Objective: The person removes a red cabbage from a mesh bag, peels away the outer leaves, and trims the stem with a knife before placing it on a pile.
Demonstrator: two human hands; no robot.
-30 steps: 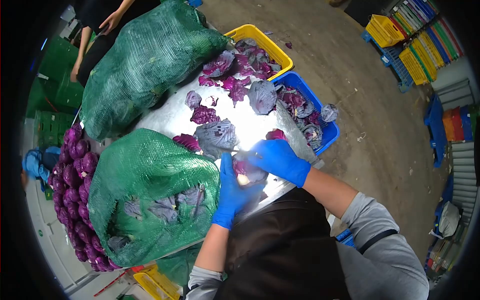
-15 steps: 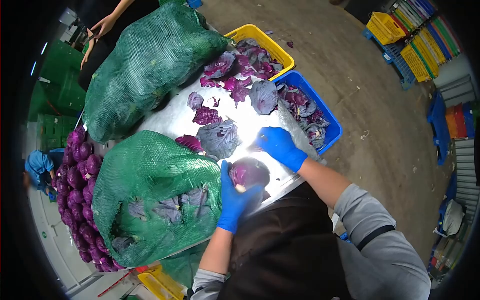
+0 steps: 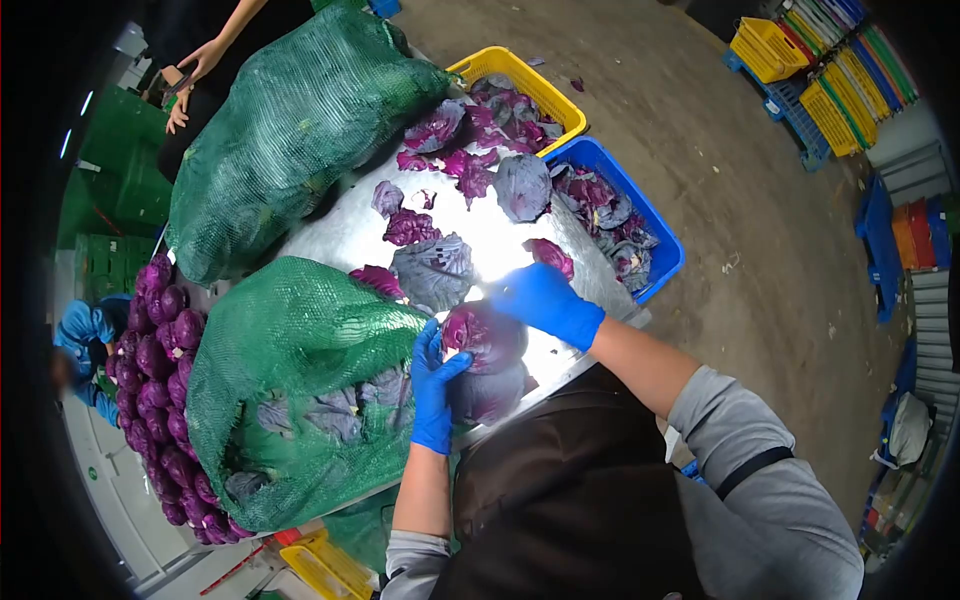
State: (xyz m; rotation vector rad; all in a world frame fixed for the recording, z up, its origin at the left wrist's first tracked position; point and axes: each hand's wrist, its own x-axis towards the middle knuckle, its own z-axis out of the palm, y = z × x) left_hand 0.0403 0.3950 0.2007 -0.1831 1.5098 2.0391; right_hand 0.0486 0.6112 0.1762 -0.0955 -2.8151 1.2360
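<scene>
A red cabbage [image 3: 488, 335] sits on the shiny metal table [image 3: 345, 228] close to my body. My left hand [image 3: 434, 388], in a blue glove, grips its left side, with the thumb toward me. From the upper right my right hand [image 3: 548, 306], also gloved in blue, reaches the cabbage's top; its fingertips are blurred by glare. A dull purple outer leaf [image 3: 488, 398] shows below the cabbage at the table edge. Just beyond my right hand lies a loose purple leaf [image 3: 549, 257]. A big bluish leaf [image 3: 433, 272] rests beyond the cabbage.
An opened green mesh bag [image 3: 290, 335] with cabbages inside lies left; a full mesh bag [image 3: 300, 130] is behind it. Yellow [image 3: 545, 85] and blue crates [image 3: 660, 255] of leaves stand beyond the table. Red cabbages [image 3: 155, 390] are piled far left. Another person's hand [image 3: 205, 58] is upper left.
My right hand has moved left onto the cabbage, and a loose leaf now lies where it was. My left hand has shifted slightly left and up, and the cabbage has turned.
</scene>
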